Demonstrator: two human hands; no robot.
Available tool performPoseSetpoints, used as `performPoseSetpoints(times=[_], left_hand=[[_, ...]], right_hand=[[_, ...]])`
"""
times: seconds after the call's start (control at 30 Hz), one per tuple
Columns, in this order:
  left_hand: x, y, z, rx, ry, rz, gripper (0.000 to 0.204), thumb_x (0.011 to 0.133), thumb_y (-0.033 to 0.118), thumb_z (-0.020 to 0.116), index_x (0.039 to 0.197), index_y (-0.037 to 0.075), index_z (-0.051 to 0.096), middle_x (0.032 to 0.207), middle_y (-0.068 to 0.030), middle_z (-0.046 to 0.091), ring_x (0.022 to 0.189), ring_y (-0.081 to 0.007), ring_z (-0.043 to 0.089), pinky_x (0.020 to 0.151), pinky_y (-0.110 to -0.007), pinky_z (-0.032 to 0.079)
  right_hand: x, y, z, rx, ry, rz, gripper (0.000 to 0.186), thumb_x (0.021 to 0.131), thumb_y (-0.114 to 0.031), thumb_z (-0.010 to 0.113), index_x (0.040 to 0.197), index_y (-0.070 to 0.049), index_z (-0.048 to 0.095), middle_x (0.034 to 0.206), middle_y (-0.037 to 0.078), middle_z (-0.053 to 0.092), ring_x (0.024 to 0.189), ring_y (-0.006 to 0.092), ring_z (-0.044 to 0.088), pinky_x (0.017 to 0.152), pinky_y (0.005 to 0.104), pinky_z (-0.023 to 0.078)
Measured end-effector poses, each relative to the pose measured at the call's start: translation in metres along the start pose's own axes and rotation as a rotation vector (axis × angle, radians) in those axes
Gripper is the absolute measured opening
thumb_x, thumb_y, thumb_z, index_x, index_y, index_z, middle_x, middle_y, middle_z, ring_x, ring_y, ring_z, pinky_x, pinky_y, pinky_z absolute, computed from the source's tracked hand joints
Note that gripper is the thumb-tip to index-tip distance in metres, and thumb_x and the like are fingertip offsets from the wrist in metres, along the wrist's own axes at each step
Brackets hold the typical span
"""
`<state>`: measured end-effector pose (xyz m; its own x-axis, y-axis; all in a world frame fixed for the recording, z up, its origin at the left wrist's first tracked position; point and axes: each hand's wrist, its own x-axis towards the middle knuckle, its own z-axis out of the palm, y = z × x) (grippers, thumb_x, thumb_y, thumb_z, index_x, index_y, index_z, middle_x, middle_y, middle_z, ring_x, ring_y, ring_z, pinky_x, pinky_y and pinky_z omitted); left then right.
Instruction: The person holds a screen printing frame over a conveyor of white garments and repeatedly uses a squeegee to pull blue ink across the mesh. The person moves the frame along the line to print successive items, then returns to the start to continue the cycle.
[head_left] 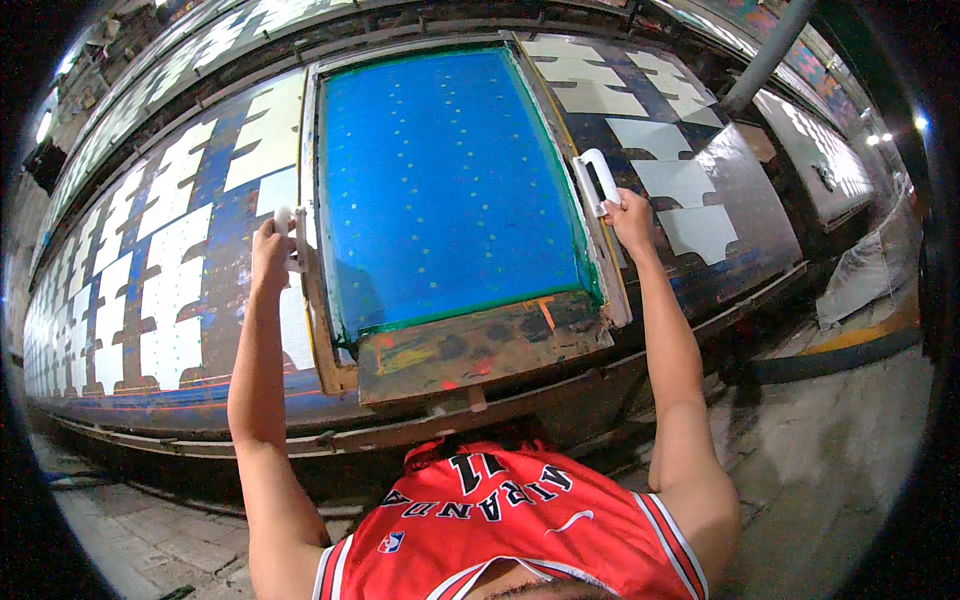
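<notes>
A screen-printing frame [318, 250] with blue mesh [450, 180] lies on the long table in front of me. Green edging runs around the mesh, and rows of small pale dots show across it. My left hand [270, 252] is closed around the white handle [284, 216] on the frame's left side. On the right side, my right hand [630, 220] grips the lower part of a white loop handle [600, 172]. A paint-stained board [485, 345] spans the frame's near end.
Cut white fabric pieces [178, 310] lie in rows on the table left of the frame, with more pieces [678, 185] to its right. A grey pole [770, 55] rises at the far right. Clear plastic sheeting [868, 270] hangs beyond the table's right end, above a tiled floor [820, 440].
</notes>
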<state>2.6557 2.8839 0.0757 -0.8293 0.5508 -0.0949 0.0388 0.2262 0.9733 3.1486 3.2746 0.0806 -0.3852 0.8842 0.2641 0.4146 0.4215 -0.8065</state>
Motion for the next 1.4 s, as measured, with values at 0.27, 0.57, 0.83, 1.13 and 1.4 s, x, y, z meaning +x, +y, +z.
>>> performPoseSetpoints(times=[0.27, 0.57, 0.83, 1.13, 1.4], left_hand=[[-0.026, -0.021, 0.104, -0.13, 0.042, -0.016, 0.051, 0.075, -0.007, 0.051, 0.126, -0.007, 0.056, 0.121, -0.0193, 0.066, 0.077, -0.0251, 0.067, 0.059, -0.036, 0.052], [-0.041, -0.06, 0.14, -0.161, 0.082, -0.064, 0.049, 0.074, -0.007, 0.05, 0.122, -0.007, 0.059, 0.114, -0.0184, 0.067, 0.075, -0.025, 0.065, 0.058, -0.036, 0.051], [-0.059, -0.055, 0.149, -0.15, 0.024, -0.099, 0.047, 0.072, -0.007, 0.05, 0.119, -0.01, 0.054, 0.088, -0.0172, 0.064, 0.065, -0.0264, 0.066, 0.056, -0.039, 0.054], [-0.06, -0.061, 0.159, -0.114, 0.093, -0.012, 0.051, 0.072, -0.006, 0.049, 0.123, -0.01, 0.054, 0.093, -0.0173, 0.064, 0.07, -0.0242, 0.065, 0.057, -0.036, 0.049], [-0.058, -0.058, 0.159, -0.105, 0.047, -0.091, 0.05, 0.074, -0.008, 0.052, 0.124, -0.005, 0.059, 0.115, -0.0154, 0.067, 0.091, -0.0254, 0.064, 0.072, -0.04, 0.053]], right_hand=[[0.024, 0.087, -0.052, -0.051, -0.014, 0.067, 0.029, 0.089, -0.009, 0.07, 0.115, 0.004, 0.067, 0.082, 0.011, 0.074, 0.064, 0.0151, 0.068, 0.059, 0.0315, 0.054], [0.023, 0.135, -0.075, -0.129, -0.079, 0.065, 0.032, 0.093, -0.002, 0.067, 0.123, 0.005, 0.064, 0.097, 0.012, 0.073, 0.072, 0.0129, 0.069, 0.061, 0.027, 0.057], [0.014, 0.141, -0.078, -0.073, -0.071, 0.063, 0.024, 0.089, -0.006, 0.07, 0.111, 0.003, 0.068, 0.082, 0.011, 0.072, 0.066, 0.0164, 0.069, 0.058, 0.0321, 0.053], [0.009, 0.155, -0.08, 0.007, -0.042, 0.109, 0.024, 0.088, -0.006, 0.07, 0.111, 0.003, 0.068, 0.08, 0.011, 0.072, 0.064, 0.0157, 0.068, 0.058, 0.0316, 0.053], [0.011, 0.162, -0.083, 0.001, -0.036, 0.16, 0.024, 0.087, -0.006, 0.071, 0.109, 0.004, 0.069, 0.08, 0.014, 0.072, 0.062, 0.0179, 0.069, 0.057, 0.0329, 0.054]])
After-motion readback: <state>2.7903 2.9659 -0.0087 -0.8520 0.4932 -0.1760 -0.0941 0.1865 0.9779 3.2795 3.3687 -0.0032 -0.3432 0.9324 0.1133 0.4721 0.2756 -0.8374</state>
